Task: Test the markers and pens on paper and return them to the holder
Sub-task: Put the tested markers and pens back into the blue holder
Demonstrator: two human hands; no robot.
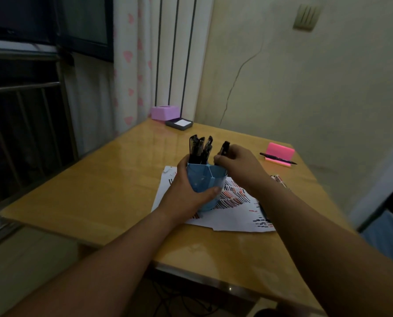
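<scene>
On the wooden table [99, 191], a blue holder [204, 179] stands on a sheet of paper [236, 216] covered in black and red strokes. The left grip [186, 191] wraps around the holder's side, thumb across its front. The right grip [239, 163] pinches a black marker [224, 147] at the holder's rim, upright beside the black pens [200, 147] bunched inside. Farther right, another pen [278, 158] lies across a pink pad [280, 152].

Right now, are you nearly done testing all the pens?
Done: the paper is covered in black and red test strokes, and many pens stand in the blue holder. In hand: the left hand grips the holder; the right hand pinches a black pen at its rim. Left: a loose pen lies out by the pink notepad.
</scene>
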